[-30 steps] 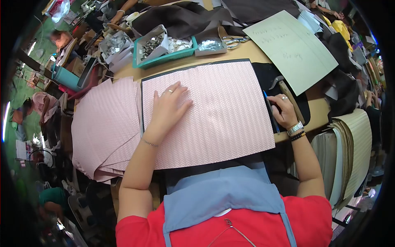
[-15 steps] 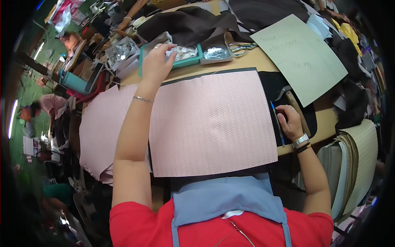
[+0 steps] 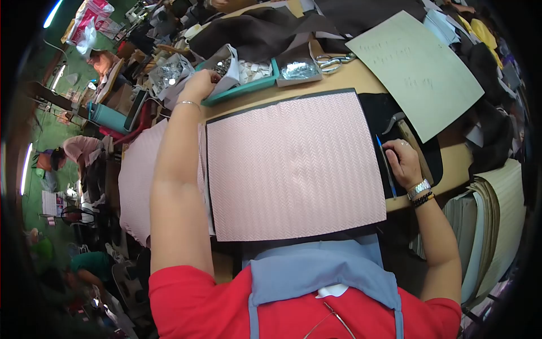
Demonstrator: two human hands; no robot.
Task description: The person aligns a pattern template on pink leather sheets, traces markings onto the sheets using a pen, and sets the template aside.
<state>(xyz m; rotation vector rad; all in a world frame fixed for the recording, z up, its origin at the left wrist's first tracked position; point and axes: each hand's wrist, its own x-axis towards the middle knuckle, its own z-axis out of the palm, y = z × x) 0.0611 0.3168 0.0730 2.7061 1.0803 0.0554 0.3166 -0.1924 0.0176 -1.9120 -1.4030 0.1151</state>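
My left hand (image 3: 201, 86) is at the left end of the teal tray (image 3: 243, 93), beside a white box of small metal pieces (image 3: 226, 66). Its fingers are bent down and bunched together; whatever is between them is hidden. In front of me lies a pink sheet with a herringbone texture (image 3: 296, 169), dark along its far and left edges. My right hand (image 3: 404, 163) rests with curled fingers on a black mat (image 3: 375, 110), right of a blue pen (image 3: 386, 166). A hammer (image 3: 415, 144) lies close against that hand; its palm is hidden.
More pink material (image 3: 138, 175) lies to the left. Scissors (image 3: 336, 61) and a box of shiny packets (image 3: 298, 70) stand past the sheet. A pale green written board (image 3: 418, 73) and dark fabric (image 3: 248, 37) cover the back. Stacked sheets (image 3: 491, 226) stand at right.
My left hand has dropped from above the tray to its left end, and its fingers have drawn together. The right hand stays beside the pen. The camera view has shifted slightly.
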